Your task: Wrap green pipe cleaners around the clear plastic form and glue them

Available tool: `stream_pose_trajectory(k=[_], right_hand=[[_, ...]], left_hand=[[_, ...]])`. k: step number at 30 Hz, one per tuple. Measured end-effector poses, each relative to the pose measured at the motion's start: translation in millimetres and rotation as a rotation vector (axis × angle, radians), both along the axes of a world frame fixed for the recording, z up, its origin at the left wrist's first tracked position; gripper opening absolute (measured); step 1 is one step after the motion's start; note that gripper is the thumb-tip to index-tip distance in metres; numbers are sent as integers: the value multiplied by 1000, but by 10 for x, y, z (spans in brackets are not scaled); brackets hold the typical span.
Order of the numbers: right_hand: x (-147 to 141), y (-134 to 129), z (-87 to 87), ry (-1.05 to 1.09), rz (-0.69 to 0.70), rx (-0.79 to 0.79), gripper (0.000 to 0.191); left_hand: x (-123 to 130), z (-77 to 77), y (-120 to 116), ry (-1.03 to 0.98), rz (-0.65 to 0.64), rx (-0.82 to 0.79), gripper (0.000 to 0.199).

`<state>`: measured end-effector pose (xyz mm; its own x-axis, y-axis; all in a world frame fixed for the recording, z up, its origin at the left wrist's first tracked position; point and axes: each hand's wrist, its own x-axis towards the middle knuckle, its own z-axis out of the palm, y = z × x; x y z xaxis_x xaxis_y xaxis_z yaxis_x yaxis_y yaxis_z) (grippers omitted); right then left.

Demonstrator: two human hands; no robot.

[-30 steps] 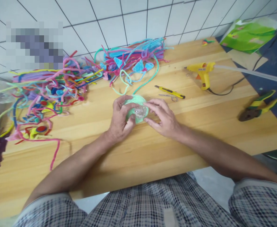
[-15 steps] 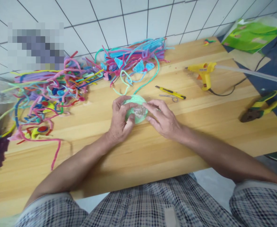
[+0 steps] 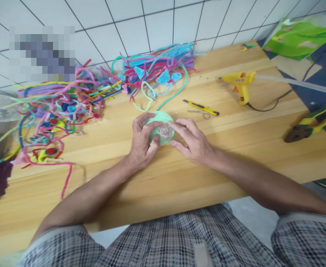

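A round mint-green pipe-cleaner coil [image 3: 160, 117] sits between my hands, with a clear, shiny plastic-looking piece [image 3: 165, 130] at its middle. My left hand [image 3: 143, 139] is closed on the coil's left side, its fingers curled over the top and its thumb at the front. From the right, my right hand [image 3: 192, 141] holds the rim lightly between its fingertips and thumb, which are set apart. Its fingers hide part of that edge. Behind the coil, a green pipe cleaner [image 3: 176, 96] trails back toward the pile.
Tangled pipe cleaners [image 3: 65, 107] cover the left side, with a bundle [image 3: 160, 63] along the tiled wall. Behind my right hand lie a yellow cutter knife [image 3: 202, 107] and small scissors [image 3: 204, 115]. Farther right are a yellow glue gun [image 3: 242, 87] with its cord and pliers [image 3: 304, 128].
The hands keep nearly the same places around the coil. My right thumb has shifted slightly left and down along the rim. The view has tilted a little.
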<state>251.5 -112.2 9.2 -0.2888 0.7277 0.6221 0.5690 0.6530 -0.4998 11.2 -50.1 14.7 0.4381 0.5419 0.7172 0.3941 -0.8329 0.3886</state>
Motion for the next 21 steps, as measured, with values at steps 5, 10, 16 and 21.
stream_pose_trajectory(k=[5,10,16,21], right_hand=[[7,-2,-1,-11,-14,4,63],[-8,2,-28,-2,-30,-13,62],[-50,-1,-17,7,-44,79,62],[-34,-14,-1,-46,-62,31,61]], left_hand=[[-25,23,-11,2,-13,-18,36],[-17,-1,-15,3,-28,-24,31],[4,-30,5,10,-12,23,31],[-31,-36,41,37,-23,28,34]])
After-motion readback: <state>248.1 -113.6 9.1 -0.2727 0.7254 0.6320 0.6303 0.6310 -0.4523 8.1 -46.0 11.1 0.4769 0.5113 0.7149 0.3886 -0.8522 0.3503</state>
